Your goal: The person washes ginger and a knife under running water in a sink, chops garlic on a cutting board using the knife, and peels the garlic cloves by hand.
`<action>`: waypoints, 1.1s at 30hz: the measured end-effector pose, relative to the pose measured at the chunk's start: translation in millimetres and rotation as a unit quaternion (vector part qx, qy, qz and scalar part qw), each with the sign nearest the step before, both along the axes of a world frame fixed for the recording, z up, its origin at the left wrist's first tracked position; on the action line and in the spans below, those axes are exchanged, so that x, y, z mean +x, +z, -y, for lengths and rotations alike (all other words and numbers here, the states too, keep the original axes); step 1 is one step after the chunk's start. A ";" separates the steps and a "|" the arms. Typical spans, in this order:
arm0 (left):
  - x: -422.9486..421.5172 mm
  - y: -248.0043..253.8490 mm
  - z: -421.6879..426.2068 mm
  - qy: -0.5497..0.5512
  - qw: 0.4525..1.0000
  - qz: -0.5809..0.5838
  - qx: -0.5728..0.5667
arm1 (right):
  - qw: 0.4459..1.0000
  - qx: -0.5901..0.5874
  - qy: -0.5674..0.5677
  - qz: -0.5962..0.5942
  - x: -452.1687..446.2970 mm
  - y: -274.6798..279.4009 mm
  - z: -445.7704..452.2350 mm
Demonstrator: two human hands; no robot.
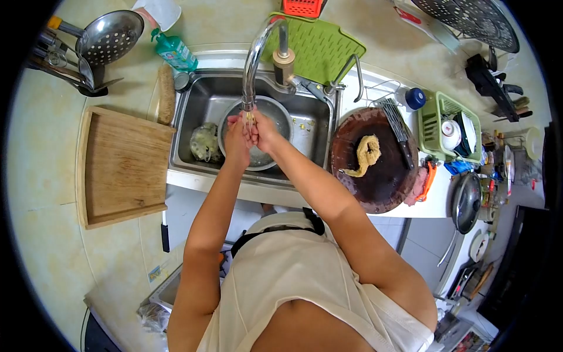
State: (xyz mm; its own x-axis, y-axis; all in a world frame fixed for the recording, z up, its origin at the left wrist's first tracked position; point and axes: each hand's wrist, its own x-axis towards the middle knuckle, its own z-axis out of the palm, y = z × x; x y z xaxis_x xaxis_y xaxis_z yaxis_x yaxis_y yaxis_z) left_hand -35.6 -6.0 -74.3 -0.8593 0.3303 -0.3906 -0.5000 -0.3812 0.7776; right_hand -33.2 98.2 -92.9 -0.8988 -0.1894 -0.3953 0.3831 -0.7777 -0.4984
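Observation:
Close together under the tap (248, 88), my left hand (237, 144) and my right hand (267, 131) meet over a round metal bowl (282, 114) in the sink (199, 94). The fingers of both hands are curled in against each other. Something yellowish shows at the tap's mouth between them; whether it is water or a small object I cannot make out. Left of the bowl lies a pale greenish, wet-looking bundle (204, 142) on the sink floor. Small yellow bits are scattered in the sink to the right.
On the right, a round dark chopping board (346, 176) holds a twisted tan piece (368, 154) and a black-handled slotted tool (402, 141). A wooden tray (126, 167) is at left. Behind are a green drain mat (316, 44) and soap bottle (176, 54); a green dish basket (432, 126) stands farther right.

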 end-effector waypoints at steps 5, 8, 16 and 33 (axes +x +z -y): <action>8.2 -3.1 -2.7 -0.023 0.997 -0.046 -0.059 | 0.985 -0.122 0.098 -0.072 -2.9 -29.7 -16.0; 12.7 3.1 -5.4 -0.009 0.994 -0.056 -0.091 | 0.993 -0.096 0.061 0.011 -0.3 0.8 -6.8; 10.6 -3.0 -6.1 0.008 0.947 -0.193 -0.257 | 0.995 0.084 0.019 -0.053 2.5 -12.5 -15.5; -4.8 -6.4 -1.9 -0.101 0.843 -0.283 -0.445 | 0.638 0.720 -0.033 -0.269 16.4 19.7 -44.4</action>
